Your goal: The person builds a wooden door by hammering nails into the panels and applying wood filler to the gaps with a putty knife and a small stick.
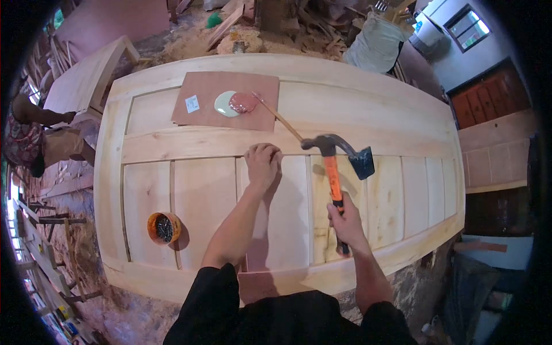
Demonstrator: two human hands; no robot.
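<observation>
**Item:** claw hammer [332, 175], orange handle with black grip, dark steel head.
**Position:** over the right-centre panels of the door. The head is towards the far side and the handle runs back to the person.
**Held by:** right hand [347, 221], fingers wrapped fully round the black lower grip.

**Left hand** [263, 164]: resting knuckles-up on the door just left of the hammer head. The fingers are bunched tight, with the tips at the seam between the cross rail and a panel. What they pinch, if anything, cannot be made out.

**Support:** large pale unfinished wooden panelled door [402, 115], lying flat.

**On the door:**
- small round orange tub of dark nails [164, 227], on the near left panel, well apart from both hands
- brown rectangular hardboard sheet [204, 86], at the far side, bearing:
  - a white label [192, 104]
  - a pale green putty blob [224, 105], touching a reddish-brown putty blob [244, 102]
  - a thin wooden stick [280, 119], reaching from the reddish blob towards the hammer head

**Surroundings:**
- second pale wooden door [80, 80], far left
- another person [26, 141] beside it, in patterned clothing
- white sack [376, 43], beyond the far edge
- sawdust and offcuts on the floor
</observation>
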